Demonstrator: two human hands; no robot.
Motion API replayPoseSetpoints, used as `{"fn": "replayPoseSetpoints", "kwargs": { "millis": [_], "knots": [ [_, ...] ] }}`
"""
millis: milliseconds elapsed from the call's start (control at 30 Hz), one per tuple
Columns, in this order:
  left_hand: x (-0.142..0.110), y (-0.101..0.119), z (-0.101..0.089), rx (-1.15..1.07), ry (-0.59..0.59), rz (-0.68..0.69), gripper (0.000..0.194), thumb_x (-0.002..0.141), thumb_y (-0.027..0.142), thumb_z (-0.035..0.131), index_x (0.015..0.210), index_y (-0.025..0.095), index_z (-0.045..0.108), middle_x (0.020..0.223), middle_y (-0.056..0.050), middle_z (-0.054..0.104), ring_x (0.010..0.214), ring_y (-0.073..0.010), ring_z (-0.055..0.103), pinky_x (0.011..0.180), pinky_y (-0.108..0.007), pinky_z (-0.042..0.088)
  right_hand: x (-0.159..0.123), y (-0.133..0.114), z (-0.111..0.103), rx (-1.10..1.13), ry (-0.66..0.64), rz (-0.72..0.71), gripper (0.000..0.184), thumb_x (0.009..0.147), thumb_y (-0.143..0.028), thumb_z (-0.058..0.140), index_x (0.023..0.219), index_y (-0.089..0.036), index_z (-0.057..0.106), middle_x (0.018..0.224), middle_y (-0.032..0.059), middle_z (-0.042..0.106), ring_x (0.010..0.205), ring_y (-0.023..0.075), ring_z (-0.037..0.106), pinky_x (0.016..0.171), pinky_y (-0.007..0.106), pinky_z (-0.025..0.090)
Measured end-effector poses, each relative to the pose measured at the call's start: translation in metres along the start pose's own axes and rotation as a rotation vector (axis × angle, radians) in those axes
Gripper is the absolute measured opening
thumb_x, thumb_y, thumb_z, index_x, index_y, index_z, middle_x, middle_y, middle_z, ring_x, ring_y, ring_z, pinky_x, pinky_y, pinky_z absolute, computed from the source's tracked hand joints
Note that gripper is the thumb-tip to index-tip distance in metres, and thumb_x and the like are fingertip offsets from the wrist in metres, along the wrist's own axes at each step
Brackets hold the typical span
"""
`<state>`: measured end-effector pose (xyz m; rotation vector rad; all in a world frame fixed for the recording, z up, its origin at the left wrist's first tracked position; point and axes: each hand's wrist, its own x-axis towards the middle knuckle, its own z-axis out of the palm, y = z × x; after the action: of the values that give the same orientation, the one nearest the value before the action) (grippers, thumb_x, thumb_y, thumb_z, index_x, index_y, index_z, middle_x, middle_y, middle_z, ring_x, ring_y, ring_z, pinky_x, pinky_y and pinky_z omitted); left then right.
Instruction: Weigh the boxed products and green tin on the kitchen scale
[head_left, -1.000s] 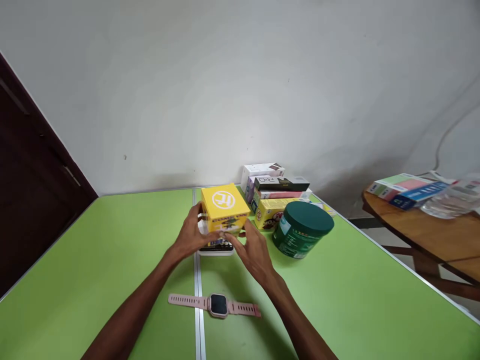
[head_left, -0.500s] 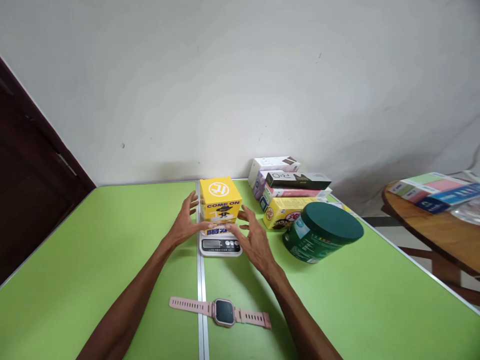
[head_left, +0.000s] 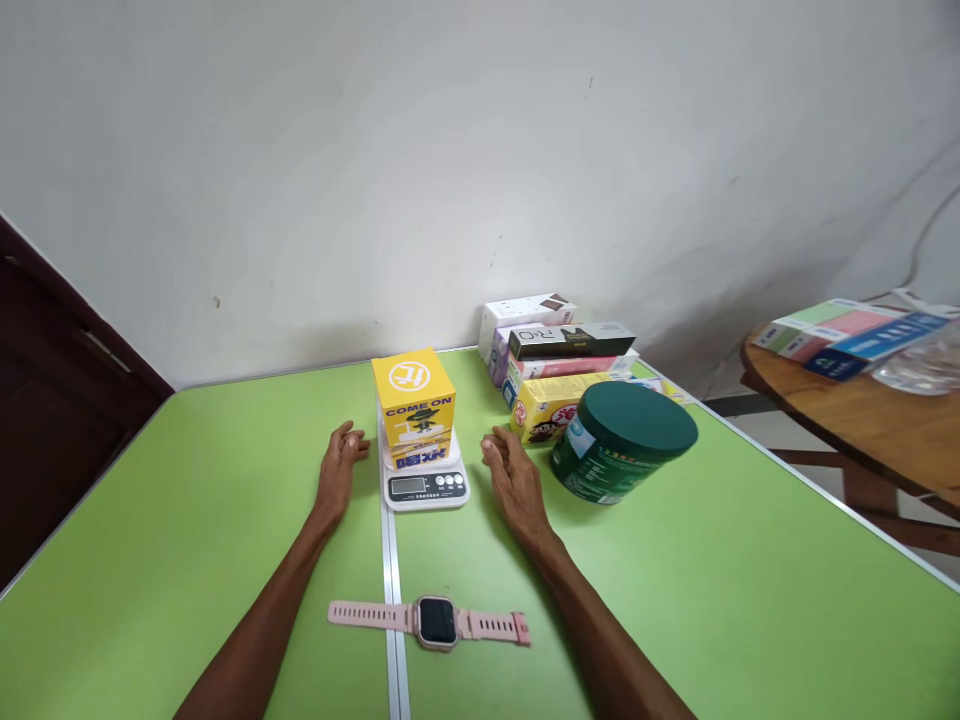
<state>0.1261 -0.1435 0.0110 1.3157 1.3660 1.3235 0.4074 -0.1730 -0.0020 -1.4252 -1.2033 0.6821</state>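
Observation:
A yellow box [head_left: 415, 400] printed "COME ON" stands upright on a white kitchen scale [head_left: 427, 500], whose small display and buttons face me. My left hand [head_left: 339, 470] rests on the table to the left of the scale, fingers loosely curved and holding nothing. On the other side, my right hand [head_left: 516, 482] lies on the table between the scale and a green lidded tub [head_left: 626, 440], touching neither the box nor the scale. Nearer to me, a smartwatch with a pink strap [head_left: 436, 622] is laid out flat between my forearms.
Behind the tub, several cartons are grouped, among them a black box [head_left: 571, 340], a yellow carton [head_left: 551, 405] and a white box [head_left: 525, 312]. A wooden table [head_left: 885, 430] at right holds more boxes. The green table [head_left: 225, 540] meets a grey wall.
Both hands have come away from the yellow box, the left moving left and the right moving right, down to the table. The box stays on the scale. The view has shifted slightly.

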Motion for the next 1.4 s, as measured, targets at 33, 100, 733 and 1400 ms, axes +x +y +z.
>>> {"fn": "replayPoseSetpoints", "kwargs": {
  "millis": [33,100,733,1400],
  "knots": [
    [-0.001,0.000,-0.001,0.016,-0.012,0.006,0.073,0.090,0.074,0.050,0.139,0.019,0.050,0.131,-0.016,0.065,0.110,-0.0268,0.070,0.102,-0.047,0.053,0.000,0.000,0.000,-0.004,0.001,-0.007,0.059,0.094,-0.062,0.051,0.130,-0.016,0.060,0.119,0.0179,0.073,0.104,0.0302,0.073,0.095,0.049,0.057],
    [-0.005,0.002,-0.001,0.048,-0.033,0.037,0.074,0.091,0.072,0.051,0.143,0.020,0.046,0.138,-0.017,0.060,0.118,-0.0281,0.067,0.104,-0.048,0.051,-0.002,-0.002,-0.001,0.000,0.013,-0.018,0.058,0.095,-0.062,0.050,0.128,-0.016,0.061,0.118,0.0180,0.074,0.104,0.0306,0.073,0.094,0.050,0.057],
    [0.043,0.084,-0.044,0.166,-0.243,0.291,0.084,0.065,0.042,0.090,0.136,0.021,0.050,0.143,-0.014,0.059,0.127,-0.0309,0.059,0.098,-0.045,0.055,0.001,-0.127,0.085,0.009,-0.320,-0.328,0.045,0.099,-0.053,0.054,0.129,-0.021,0.061,0.128,0.0137,0.070,0.112,0.0282,0.069,0.094,0.044,0.059],
    [0.174,-0.002,-0.185,-0.032,0.029,0.047,0.078,0.052,0.040,0.093,0.120,0.019,0.061,0.117,-0.014,0.076,0.111,-0.0330,0.072,0.103,-0.057,0.055,0.082,-0.098,0.356,-0.107,-0.465,-0.338,0.060,0.088,-0.025,0.057,0.145,-0.014,0.042,0.130,0.0212,0.059,0.124,0.0372,0.058,0.105,0.057,0.049]
  ]
}}
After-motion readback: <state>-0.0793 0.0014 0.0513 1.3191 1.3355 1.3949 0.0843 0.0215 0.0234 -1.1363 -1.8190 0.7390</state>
